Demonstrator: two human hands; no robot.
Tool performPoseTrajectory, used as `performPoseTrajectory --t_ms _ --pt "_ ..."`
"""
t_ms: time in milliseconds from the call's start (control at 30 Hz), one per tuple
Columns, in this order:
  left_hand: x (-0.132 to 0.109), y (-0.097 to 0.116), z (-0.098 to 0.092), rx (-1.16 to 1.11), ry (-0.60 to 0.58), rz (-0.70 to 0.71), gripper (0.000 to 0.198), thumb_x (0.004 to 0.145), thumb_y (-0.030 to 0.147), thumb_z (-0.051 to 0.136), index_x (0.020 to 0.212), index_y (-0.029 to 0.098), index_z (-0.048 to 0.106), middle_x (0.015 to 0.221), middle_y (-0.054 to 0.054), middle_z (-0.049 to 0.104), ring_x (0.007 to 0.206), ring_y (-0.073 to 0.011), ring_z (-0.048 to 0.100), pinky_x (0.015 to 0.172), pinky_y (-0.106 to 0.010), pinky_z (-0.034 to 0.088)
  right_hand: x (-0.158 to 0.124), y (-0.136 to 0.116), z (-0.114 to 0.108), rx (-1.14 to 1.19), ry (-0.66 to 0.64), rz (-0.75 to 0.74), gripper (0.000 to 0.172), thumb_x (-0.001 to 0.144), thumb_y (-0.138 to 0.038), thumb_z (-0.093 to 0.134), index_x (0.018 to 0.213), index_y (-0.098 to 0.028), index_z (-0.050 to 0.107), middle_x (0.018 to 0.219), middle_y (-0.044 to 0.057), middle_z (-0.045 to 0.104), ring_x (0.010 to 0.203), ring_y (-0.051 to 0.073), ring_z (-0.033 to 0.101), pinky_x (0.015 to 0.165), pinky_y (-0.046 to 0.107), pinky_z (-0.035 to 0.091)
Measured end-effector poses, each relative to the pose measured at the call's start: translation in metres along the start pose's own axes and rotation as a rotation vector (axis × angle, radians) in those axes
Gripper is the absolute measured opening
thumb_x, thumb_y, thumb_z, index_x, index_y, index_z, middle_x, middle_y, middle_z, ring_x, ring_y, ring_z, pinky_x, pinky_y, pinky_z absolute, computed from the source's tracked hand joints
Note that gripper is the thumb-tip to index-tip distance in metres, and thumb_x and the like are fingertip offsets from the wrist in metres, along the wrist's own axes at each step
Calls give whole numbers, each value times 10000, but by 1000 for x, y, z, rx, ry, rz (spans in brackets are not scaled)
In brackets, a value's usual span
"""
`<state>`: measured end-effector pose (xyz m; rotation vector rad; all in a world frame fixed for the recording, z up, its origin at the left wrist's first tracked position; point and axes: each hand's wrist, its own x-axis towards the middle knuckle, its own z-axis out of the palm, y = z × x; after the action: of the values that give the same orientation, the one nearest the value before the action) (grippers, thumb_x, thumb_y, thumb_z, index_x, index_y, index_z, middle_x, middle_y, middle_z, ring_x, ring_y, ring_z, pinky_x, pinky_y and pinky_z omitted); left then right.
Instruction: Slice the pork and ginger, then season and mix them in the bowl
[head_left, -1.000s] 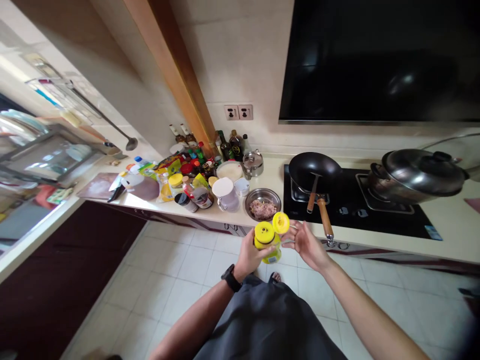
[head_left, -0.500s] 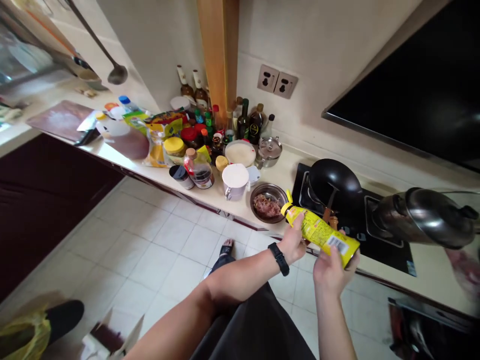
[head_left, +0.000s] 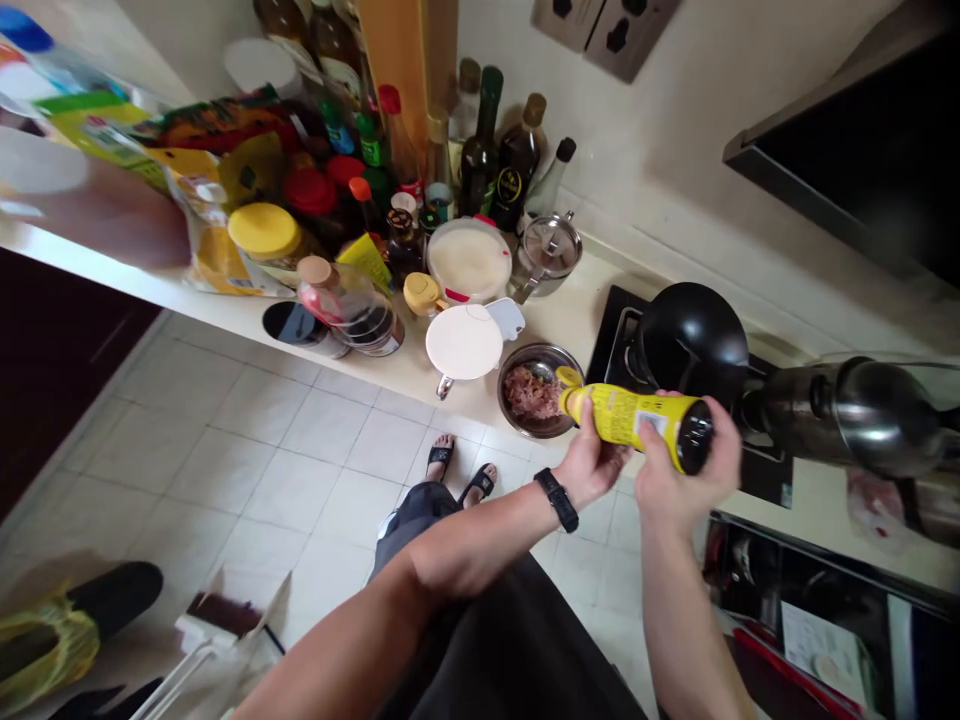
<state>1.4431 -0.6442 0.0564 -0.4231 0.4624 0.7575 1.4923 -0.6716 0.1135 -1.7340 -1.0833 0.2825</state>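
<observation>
Grip is two-handed: my left hand (head_left: 589, 465) closes around the narrow end of a yellow plastic squeeze bottle (head_left: 626, 416), and my right hand (head_left: 686, 470) wraps the wide end, where a dark round base faces me. The bottle lies almost level in the air, with its short yellow nozzle (head_left: 568, 377) above the right side of a round stainless steel bowl (head_left: 517, 425) of minced pink meat (head_left: 527, 392). A firm hold at both ends seems best here, keeping the nozzle steady over the bowl so nothing drips onto the cream table (head_left: 420, 385). Just left of the bowl sits a white lidded mug (head_left: 463, 342). Beyond it are a round white-covered dish (head_left: 469, 260), a small steel lidded pot (head_left: 547, 250) and a crowd of dark glass sauce bottles (head_left: 480, 150). To my right, a black round-bottomed wok (head_left: 694, 345) and a large steel lidded pot (head_left: 847, 415) rest on the black gas hob (head_left: 611, 335).
</observation>
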Motion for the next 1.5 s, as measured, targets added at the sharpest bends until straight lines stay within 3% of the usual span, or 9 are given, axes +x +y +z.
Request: performPoseTrajectory --t_ms 67,167,333,533,1000,1500 --pt "15 8 -21 3 23 17 561 824 638 645 1127 166 654 1208 -115 664 1051 -215 652 834 -284 545 3 19 19 23 67 -42 634 746 -308 762 1309 -180 500 1260 126 584 1142 318 636 1006 630 477" --pt "23 5 -32 2 11 -17 577 816 654 643 1157 190 641 1220 -101 659 1001 -199 658 755 -265 542 7 32 24 81 154 -110 629 726 -274 783 1288 -177 516 1186 102 616 1097 314 662 985 636 492" --pt "19 -7 -29 -10 8 -59 533 733 549 787 1121 209 652 1135 -62 678 928 -154 650 731 -234 515 8 31 14 119 155 -90 592 739 -230 760 1279 -181 524 1133 69 626 1083 303 669 1000 665 470" --pt "20 -5 -30 -5 35 30 555 667 508 849 1074 180 661 1070 -70 692 936 -175 652 751 -248 498 3 35 16 135 151 -80 576 749 -225 738 1282 -192 521 1163 70 621 1112 304 653 1017 671 458" --pt "16 -8 -28 -15 -12 68 556 673 491 850 1092 175 666 1168 -100 682 1074 -230 650 889 -313 523 0 37 16 134 205 -55 599 706 -279 762 1250 -182 529 1148 73 646 1120 330 655 1000 688 464" --pt "19 -11 -26 -35 -36 89 501 717 463 827 1096 176 671 1167 -90 685 1087 -225 644 913 -315 523 1 36 15 150 255 -30 611 659 -290 776 1218 -189 551 1160 54 631 1129 306 646 1004 650 485"
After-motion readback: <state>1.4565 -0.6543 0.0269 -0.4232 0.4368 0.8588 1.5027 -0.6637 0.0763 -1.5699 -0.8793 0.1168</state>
